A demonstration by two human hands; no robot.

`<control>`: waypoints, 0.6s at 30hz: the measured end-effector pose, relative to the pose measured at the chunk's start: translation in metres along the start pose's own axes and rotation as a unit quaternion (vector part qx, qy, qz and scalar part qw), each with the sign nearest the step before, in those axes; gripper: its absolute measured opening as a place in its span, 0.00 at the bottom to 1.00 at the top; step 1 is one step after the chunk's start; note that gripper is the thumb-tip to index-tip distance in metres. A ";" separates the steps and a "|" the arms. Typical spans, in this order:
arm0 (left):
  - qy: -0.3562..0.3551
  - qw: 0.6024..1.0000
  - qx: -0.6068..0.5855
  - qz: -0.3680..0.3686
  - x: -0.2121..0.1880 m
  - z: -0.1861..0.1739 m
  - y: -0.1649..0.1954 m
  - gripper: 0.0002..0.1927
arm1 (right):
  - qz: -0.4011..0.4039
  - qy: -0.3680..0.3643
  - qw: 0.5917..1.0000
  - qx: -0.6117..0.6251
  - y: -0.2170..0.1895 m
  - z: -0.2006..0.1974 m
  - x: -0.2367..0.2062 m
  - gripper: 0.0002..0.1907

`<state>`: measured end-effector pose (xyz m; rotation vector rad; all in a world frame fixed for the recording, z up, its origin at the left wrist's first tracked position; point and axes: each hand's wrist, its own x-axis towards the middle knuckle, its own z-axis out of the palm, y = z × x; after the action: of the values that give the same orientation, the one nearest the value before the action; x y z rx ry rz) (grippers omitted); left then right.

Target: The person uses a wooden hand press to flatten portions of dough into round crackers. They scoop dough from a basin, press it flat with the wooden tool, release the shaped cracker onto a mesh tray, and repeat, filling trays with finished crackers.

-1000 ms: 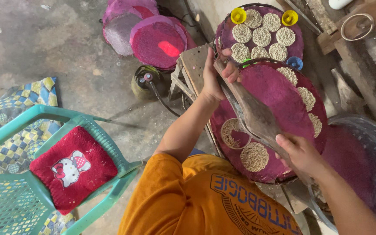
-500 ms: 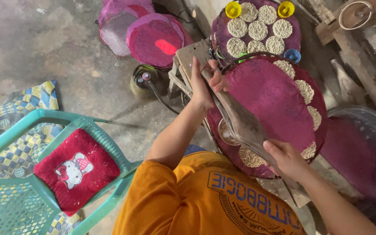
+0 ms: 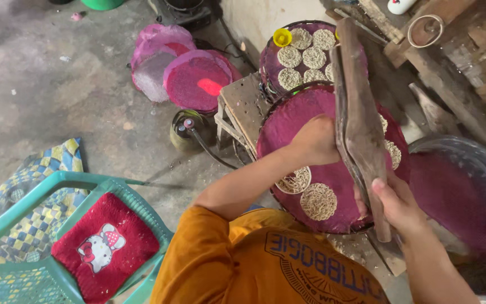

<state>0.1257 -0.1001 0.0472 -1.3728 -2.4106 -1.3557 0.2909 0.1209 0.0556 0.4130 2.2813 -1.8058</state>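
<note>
Head view: a hinged wooden press (image 3: pixel 360 124) stands centre-right over a round magenta tray (image 3: pixel 293 121) bearing noodle discs (image 3: pixel 318 201). Right hand (image 3: pixel 399 204), lower right, has its fingers clamped on the press's near end; left hand (image 3: pixel 315 141), centre, is curled against its side, grip unclear. Recommended: keep the press steady above bare tray and squeeze evenly. Both forearms reach forward, elbows bent.

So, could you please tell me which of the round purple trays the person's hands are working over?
It is the purple tray nearest the orange shirt, under the wooden press held by both hands. It carries a few noodle rounds; the farther tray is crowded with them.
</note>
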 end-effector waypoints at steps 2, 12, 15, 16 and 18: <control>-0.019 0.984 0.084 -0.153 0.014 0.026 0.019 0.18 | -0.053 0.041 0.994 -0.091 -0.015 -0.012 -0.004 0.29; -0.359 0.927 0.086 0.066 0.050 0.063 0.133 0.13 | -0.403 0.264 0.733 -0.480 -0.091 -0.037 -0.094 0.21; -0.321 0.928 0.124 0.147 0.038 0.067 0.131 0.12 | -0.313 0.235 0.862 -0.324 -0.080 -0.054 -0.124 0.26; -0.298 0.925 0.141 0.187 0.036 0.067 0.131 0.11 | -0.267 0.237 0.898 -0.255 -0.078 -0.066 -0.134 0.28; -0.273 0.923 0.168 0.214 0.032 0.061 0.130 0.08 | -0.282 0.215 0.909 -0.221 -0.077 -0.093 -0.148 0.28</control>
<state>0.2205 -0.0065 0.1094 -2.2034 -2.2457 -0.4651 0.4053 0.1809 0.1959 0.0684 3.2874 -1.4047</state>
